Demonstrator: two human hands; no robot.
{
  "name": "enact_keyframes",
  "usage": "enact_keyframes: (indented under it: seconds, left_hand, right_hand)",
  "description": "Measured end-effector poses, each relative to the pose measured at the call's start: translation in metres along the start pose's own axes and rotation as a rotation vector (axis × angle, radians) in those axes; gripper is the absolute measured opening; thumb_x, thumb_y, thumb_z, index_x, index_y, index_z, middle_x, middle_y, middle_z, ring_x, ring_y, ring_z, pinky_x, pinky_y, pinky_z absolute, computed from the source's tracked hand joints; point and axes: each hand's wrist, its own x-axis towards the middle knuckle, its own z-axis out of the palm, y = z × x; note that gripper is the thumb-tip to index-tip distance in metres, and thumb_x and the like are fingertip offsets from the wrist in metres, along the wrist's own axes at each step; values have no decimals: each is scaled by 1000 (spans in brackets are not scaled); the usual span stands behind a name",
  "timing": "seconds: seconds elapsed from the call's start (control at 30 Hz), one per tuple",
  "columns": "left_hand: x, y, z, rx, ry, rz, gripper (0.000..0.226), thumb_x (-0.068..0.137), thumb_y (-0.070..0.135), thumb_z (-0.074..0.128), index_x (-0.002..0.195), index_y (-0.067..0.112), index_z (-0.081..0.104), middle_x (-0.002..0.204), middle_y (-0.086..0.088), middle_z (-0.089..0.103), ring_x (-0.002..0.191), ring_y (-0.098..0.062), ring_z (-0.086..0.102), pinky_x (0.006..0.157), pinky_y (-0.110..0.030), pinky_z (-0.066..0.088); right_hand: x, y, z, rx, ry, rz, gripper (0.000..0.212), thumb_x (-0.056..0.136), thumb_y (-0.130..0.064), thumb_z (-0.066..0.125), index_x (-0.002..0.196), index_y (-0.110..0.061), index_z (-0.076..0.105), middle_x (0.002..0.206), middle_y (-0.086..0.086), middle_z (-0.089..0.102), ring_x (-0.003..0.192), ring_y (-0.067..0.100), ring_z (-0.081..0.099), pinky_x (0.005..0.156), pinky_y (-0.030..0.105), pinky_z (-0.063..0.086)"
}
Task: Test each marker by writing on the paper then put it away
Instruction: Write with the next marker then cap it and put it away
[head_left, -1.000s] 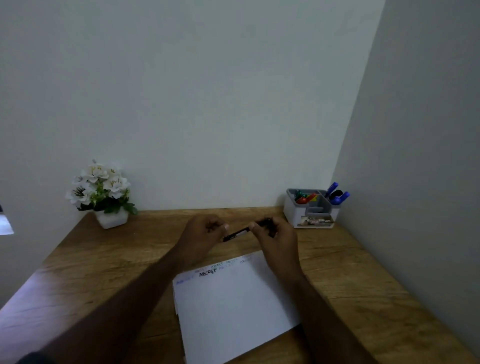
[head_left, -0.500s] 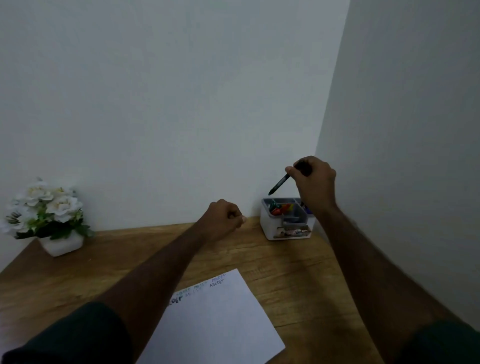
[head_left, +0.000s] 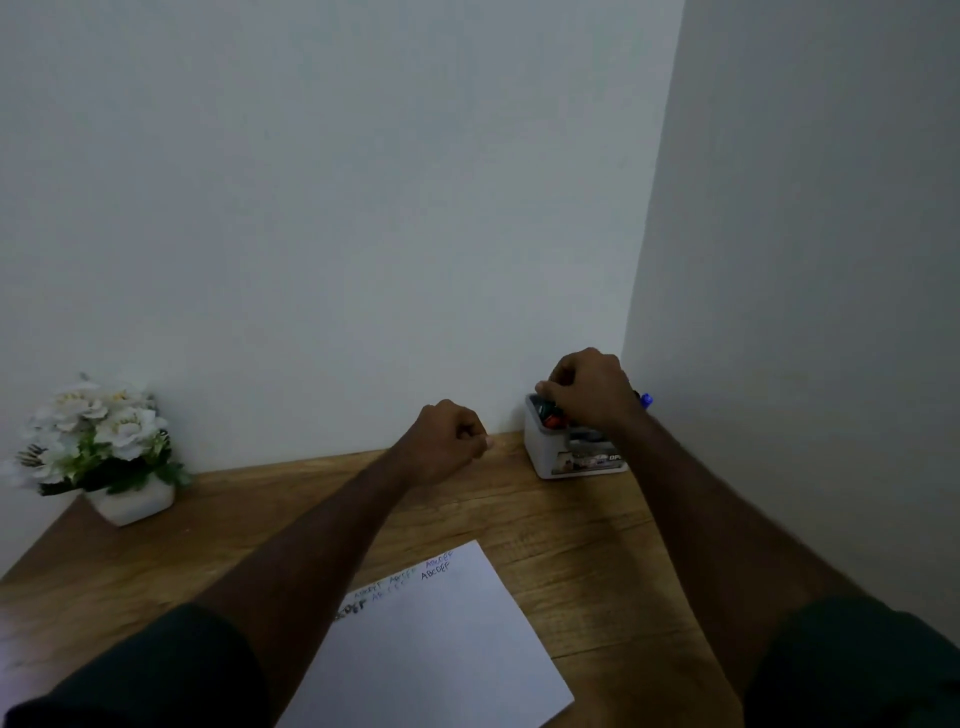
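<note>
Your right hand (head_left: 589, 387) is down over the white desk organizer (head_left: 563, 452) in the far right corner of the wooden surface (head_left: 597, 545), fingers curled in over its top compartments. The marker itself is hidden under that hand, so I cannot tell whether you grip it or have let it go. Red and dark caps (head_left: 551, 414) show in the organizer's left compartment just below your fingertips, and a blue marker cap (head_left: 646, 399) pokes out behind your wrist on the right side.

Your left hand (head_left: 447, 441) is closed in a loose fist, empty as far as the view shows, held above the surface near the back wall and just left of the organizer without touching it.

Closer to you, the white paper (head_left: 441, 649) lies flat between your forearms, turned at an angle. Along its far edge run several short rows of test lettering (head_left: 435, 567) in different colours, one reading "ABCDEF".

Far off at the left back corner sits a white pot of white flowers (head_left: 98, 447). Dark sleeves (head_left: 156, 670) cover both your upper arms at the bottom of the view.
</note>
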Motion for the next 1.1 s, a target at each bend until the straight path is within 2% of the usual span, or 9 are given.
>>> enact_keyframes:
  seconds: [0.23, 0.3, 0.53, 0.63, 0.8, 0.9, 0.97, 1.03, 1.1]
  left_hand:
    - [-39, 19, -21, 21, 44, -23, 16, 88, 25, 68, 77, 14, 74, 68, 8, 69, 66, -5, 66, 67, -20, 52]
    - [-59, 21, -27, 23, 65, -43, 14, 86, 22, 69, 73, 18, 72, 64, 10, 68, 62, -1, 64, 63, -17, 48]
    - [-156, 0, -32, 77, 123, -102, 18, 83, 19, 70, 66, 15, 68, 66, 3, 68, 59, -5, 57, 61, -23, 44]
    - [-192, -10, -28, 117, 137, -60, 11, 85, 17, 67, 77, 11, 71, 77, 2, 68, 68, -5, 58, 67, -26, 46]
    - [-233, -30, -5, 267, 117, -99, 37, 86, 52, 50, 98, 22, 67, 103, 5, 66, 98, -13, 59, 89, -42, 48]
    - [-236, -30, 1, 339, 157, -71, 45, 86, 56, 44, 109, 23, 65, 119, 5, 63, 114, -16, 56, 100, -45, 41]
    - [-235, -30, 2, 356, 165, -72, 48, 88, 55, 44, 120, 23, 61, 131, 5, 58, 124, -16, 50, 107, -42, 34]
    - [-235, -39, 5, 363, 153, -82, 51, 89, 55, 44, 127, 23, 56, 138, 3, 54, 129, -16, 47, 110, -40, 31]
    - [-233, -42, 8, 383, 132, -93, 53, 91, 55, 44, 131, 21, 52, 139, 1, 53, 128, -18, 47, 110, -42, 33]
  right_hand:
    - [-43, -28, -6, 86, 168, -96, 16, 89, -23, 66, 82, -11, 73, 83, 0, 72, 76, 11, 62, 73, 30, 52]
    - [-66, -42, 1, 116, 171, -129, 15, 88, -23, 66, 80, -12, 72, 80, -3, 70, 76, 11, 61, 72, 31, 51]
    - [-165, -79, 65, 202, 51, -305, 8, 82, -17, 70, 76, -12, 70, 77, 2, 69, 72, 14, 59, 71, 33, 51]
    - [-197, -84, 88, 223, 33, -349, 9, 81, -17, 70, 74, -14, 66, 75, -2, 65, 72, 11, 54, 69, 27, 43]
    - [-215, -84, 97, 167, -35, -382, 9, 84, -20, 69, 78, -13, 69, 80, 0, 66, 76, 15, 56, 75, 31, 46]
    - [-214, -82, 95, 152, -85, -352, 11, 85, -26, 68, 77, -18, 68, 79, -3, 65, 77, 12, 56, 75, 32, 48]
    - [-213, -80, 96, 158, -110, -325, 11, 85, -28, 67, 76, -22, 68, 78, -8, 64, 74, 7, 56, 71, 25, 45]
    - [-216, -81, 98, 179, -118, -316, 13, 85, -28, 68, 74, -21, 68, 75, -11, 63, 70, 2, 54, 68, 19, 40]
    - [-217, -84, 101, 191, -117, -347, 14, 85, -27, 69, 75, -18, 70, 74, -10, 64, 69, 3, 55, 71, 21, 42]
